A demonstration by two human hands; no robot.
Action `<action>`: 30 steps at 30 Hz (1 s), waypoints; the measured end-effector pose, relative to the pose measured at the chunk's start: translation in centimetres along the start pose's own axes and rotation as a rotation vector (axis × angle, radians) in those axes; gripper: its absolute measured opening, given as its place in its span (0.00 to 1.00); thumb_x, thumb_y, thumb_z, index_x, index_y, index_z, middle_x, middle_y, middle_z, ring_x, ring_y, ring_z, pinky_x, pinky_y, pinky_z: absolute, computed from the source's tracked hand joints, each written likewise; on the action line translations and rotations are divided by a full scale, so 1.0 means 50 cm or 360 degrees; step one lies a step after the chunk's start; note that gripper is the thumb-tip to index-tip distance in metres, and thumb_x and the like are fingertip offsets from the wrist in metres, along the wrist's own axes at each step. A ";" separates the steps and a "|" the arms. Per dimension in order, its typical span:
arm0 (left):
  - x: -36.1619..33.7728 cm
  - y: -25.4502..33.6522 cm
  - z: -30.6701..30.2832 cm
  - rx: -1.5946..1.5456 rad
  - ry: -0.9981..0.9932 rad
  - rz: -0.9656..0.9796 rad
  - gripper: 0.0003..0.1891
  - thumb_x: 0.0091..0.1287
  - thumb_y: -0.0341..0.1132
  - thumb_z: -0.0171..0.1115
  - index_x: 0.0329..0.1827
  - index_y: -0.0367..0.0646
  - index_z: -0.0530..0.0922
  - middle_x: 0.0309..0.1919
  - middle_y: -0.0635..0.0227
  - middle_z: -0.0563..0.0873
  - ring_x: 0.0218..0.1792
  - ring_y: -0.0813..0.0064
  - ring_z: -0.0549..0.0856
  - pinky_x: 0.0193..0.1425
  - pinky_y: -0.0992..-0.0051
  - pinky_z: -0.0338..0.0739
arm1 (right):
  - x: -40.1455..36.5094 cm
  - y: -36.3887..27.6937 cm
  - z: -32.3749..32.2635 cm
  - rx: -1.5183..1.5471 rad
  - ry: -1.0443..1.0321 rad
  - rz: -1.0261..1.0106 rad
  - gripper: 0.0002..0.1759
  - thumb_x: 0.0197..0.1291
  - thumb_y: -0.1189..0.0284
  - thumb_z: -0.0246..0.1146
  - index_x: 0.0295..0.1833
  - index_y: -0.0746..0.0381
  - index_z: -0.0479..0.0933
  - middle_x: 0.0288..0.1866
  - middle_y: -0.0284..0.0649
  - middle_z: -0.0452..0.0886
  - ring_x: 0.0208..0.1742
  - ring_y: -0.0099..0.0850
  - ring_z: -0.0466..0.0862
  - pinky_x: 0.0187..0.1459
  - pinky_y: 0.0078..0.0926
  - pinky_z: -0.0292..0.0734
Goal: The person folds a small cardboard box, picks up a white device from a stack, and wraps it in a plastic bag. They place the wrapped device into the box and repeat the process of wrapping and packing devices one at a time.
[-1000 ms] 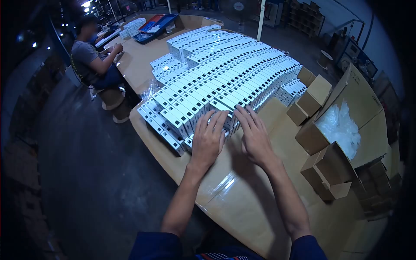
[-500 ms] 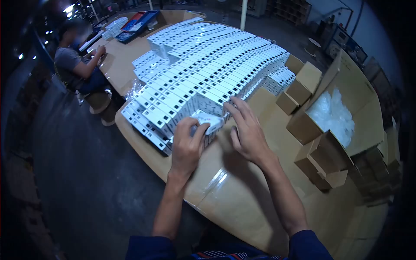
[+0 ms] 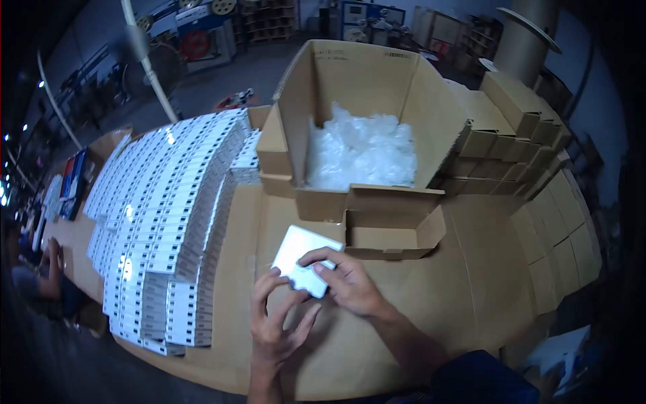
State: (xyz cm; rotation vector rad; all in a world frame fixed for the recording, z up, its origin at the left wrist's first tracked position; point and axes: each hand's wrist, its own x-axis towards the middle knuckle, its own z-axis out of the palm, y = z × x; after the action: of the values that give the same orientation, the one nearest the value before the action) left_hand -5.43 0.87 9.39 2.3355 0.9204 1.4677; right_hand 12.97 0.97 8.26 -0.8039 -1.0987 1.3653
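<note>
A flat white box (image 3: 299, 252) is held over the brown table in front of the open carton. My right hand (image 3: 350, 286) grips it, with the thumb and fingers closed on its right part. My left hand (image 3: 279, 323) is beside the box's lower left edge. Its fingers are curved and spread apart, the fingertips right at the edge and nothing enclosed in the palm. Just beyond the white box stands a small open cardboard box (image 3: 390, 239).
Rows of stacked white boxes (image 3: 155, 209) fill the table's left side. A large carton (image 3: 367, 74) contains clear plastic bags (image 3: 363, 151). Small cardboard boxes (image 3: 498, 148) are piled at right. Brown sheet covers the table (image 3: 417, 316). Another person (image 3: 44, 276) sits at far left.
My view has turned right. The white box has left the stack's front edge and is now in my right hand before the open carton. My left hand has loosened from its pinch.
</note>
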 end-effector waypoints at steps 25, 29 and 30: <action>0.582 -0.142 0.339 -0.0332 -0.0538 0.0038 0.08 0.80 0.32 0.60 0.52 0.35 0.74 0.48 0.52 0.91 0.51 0.60 0.91 0.55 0.63 0.83 | 0.310 -0.331 -0.379 -0.2002 0.0660 -0.0918 0.19 0.55 0.73 0.79 0.52 0.66 0.88 0.65 0.63 0.78 0.66 0.59 0.81 0.68 0.47 0.77; 0.579 -0.180 0.393 -0.0675 -0.0136 -0.0225 0.06 0.81 0.28 0.58 0.53 0.37 0.71 0.46 0.59 0.88 0.46 0.78 0.84 0.54 0.75 0.80 | 0.343 -0.280 -0.393 -0.2093 0.0697 -0.0909 0.14 0.56 0.73 0.77 0.47 0.66 0.90 0.64 0.67 0.80 0.70 0.58 0.79 0.71 0.45 0.74; 0.576 -0.195 0.418 -0.0907 -0.0053 -0.0219 0.13 0.78 0.29 0.63 0.58 0.38 0.70 0.50 0.58 0.83 0.51 0.75 0.83 0.56 0.76 0.79 | 0.352 -0.270 -0.391 -0.2097 0.0768 -0.0916 0.13 0.56 0.73 0.76 0.46 0.66 0.90 0.63 0.68 0.80 0.70 0.58 0.79 0.71 0.44 0.74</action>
State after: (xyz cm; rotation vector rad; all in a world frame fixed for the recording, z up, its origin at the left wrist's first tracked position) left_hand 17.70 28.92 15.59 1.8373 0.5435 1.4003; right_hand 33.82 20.09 16.85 -1.4610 -1.6024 -0.1996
